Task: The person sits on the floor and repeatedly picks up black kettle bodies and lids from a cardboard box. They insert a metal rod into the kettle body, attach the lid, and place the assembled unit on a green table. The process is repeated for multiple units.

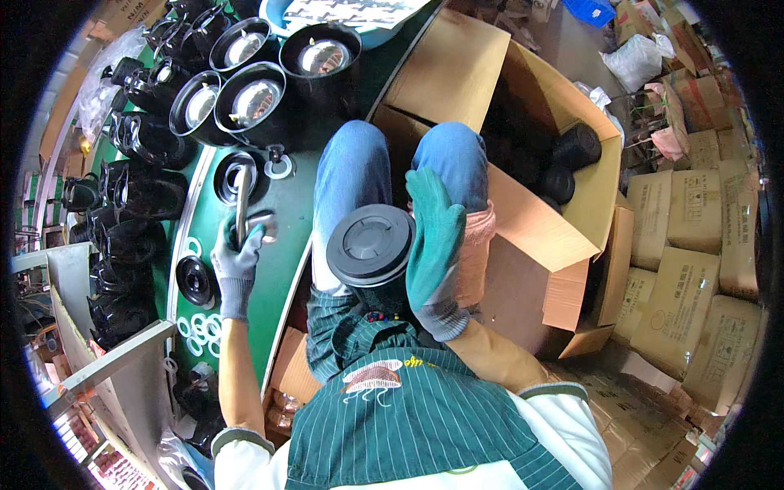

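On my lap, between my thighs, sits a black round container with a ridged black lid. My right hand, in a green and grey glove, lies along the container's right side with its fingers stretched out. Over the green table at the left, my left hand, in a grey glove, is closed around a slim silver bar-shaped tool. The tool's upper end overlaps a round black lid on the table. What the tool is exactly, I cannot make out. Below that hand lies another black lid.
Black pots with shiny metal insides stand at the far left. White rings lie on the green table. An open carton with black containers is at my right, with stacked cartons beyond it.
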{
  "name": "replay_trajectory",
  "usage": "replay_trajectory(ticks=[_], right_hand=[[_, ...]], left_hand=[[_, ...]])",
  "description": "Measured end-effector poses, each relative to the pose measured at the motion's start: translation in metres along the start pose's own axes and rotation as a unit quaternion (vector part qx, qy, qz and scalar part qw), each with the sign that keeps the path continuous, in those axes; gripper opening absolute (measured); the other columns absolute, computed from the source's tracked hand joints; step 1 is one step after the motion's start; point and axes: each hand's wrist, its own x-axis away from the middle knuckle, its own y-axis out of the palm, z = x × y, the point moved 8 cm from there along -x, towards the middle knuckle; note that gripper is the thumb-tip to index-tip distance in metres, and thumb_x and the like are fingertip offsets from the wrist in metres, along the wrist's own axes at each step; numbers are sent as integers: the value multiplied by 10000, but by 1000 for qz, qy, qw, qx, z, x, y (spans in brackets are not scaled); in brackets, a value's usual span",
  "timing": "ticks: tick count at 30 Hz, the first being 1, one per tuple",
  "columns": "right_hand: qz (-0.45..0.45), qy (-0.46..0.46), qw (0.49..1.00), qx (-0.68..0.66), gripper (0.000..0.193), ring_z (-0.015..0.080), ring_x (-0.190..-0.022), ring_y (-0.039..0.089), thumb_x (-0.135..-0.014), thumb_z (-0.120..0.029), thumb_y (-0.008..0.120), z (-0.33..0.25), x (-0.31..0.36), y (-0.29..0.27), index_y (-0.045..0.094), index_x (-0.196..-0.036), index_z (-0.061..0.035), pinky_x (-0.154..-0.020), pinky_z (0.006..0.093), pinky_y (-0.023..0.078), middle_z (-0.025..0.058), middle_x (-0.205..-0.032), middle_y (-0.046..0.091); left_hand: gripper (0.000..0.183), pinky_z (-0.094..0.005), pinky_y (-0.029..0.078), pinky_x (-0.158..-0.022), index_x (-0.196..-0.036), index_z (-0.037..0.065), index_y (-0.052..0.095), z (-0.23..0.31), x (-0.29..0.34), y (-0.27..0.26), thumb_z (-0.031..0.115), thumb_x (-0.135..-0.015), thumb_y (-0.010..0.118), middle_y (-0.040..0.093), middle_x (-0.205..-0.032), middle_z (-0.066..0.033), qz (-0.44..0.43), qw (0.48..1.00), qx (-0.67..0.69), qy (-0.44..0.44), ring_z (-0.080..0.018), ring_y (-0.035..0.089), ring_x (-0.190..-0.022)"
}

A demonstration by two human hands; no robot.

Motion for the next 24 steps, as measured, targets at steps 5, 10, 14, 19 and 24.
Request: replay_trajectory(ticks=[5,10,14,19,24], right_hand=[[-7,38,934,-355,568,304,-1405,493,-1117,-284,411,-1,-6,14,272,-1596,-11,-1198,389,374,188,-1568,430],[-89,13,968,-233,668,276,-1326,563,-964,-37,595,4,-18,3,315,-1569,-2,-1097,357,489,179,-1509,488],[-94,-56,952,-285,661,265,-1255,601,-1012,-420,570,-7,-21,-7,440,-1497,11,-1095,414,468,183,-1374,591],[-185,-364,913,0,709,358,-1137,633,-779,-641,766,-54,-16,1,695,-1197,-73,-1027,516,483,166,-1198,648],[-146,-341,929,-11,414,346,-957,652,-803,-451,789,-34,-21,21,724,-984,-85,-859,482,541,130,-978,665]], left_hand=[[569,-330,576,-812,-1373,-21,600,158,1,52,214,-898,807,750,-992,-116,-284,955,39,74,-146,693,-893],[509,-380,563,-852,-1370,11,612,191,16,96,109,-889,743,741,-1001,-182,-382,894,-158,172,-246,726,-879],[460,-298,553,-673,-1380,-13,597,179,6,75,244,-1006,672,719,-916,-89,-253,944,-77,199,-136,682,-766],[462,-216,442,-501,-1402,-1,598,120,-9,37,240,-1015,672,653,-817,-18,-167,983,-9,-71,-56,566,-587],[443,-198,407,-453,-1364,6,626,77,9,33,239,-996,702,656,-814,-13,-138,978,36,-150,-46,549,-538]])
